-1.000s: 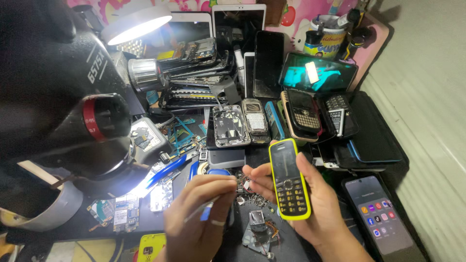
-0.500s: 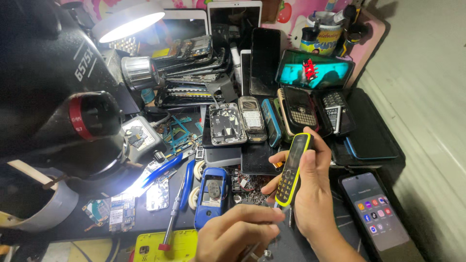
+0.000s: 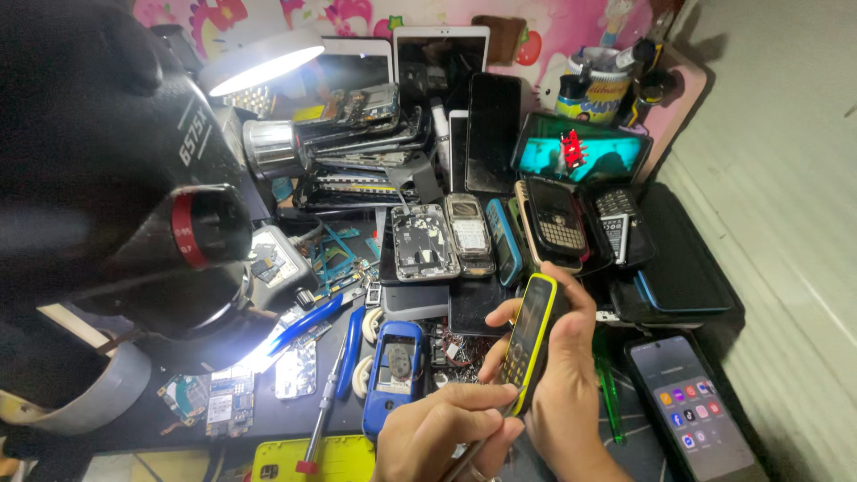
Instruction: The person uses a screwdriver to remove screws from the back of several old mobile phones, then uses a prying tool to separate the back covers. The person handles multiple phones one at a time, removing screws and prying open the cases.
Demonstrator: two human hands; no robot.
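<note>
My right hand grips a black keypad phone with a yellow rim, tilted on its edge above the bench with the keys facing left. My left hand is closed around a thin dark tool. The tool's tip meets the lower end of the phone. Both hands sit at the bottom centre of the head view, and their wrists run out of frame.
A blue phone shell and a red-tipped screwdriver lie left of my hands. A lit smartphone and a green tool lie to the right. Several stacked phones fill the middle. A black microscope and a lamp crowd the left.
The phone turned from face-up to standing on its edge in my right hand. My left hand moved right and down to the phone's lower end with a thin tool.
</note>
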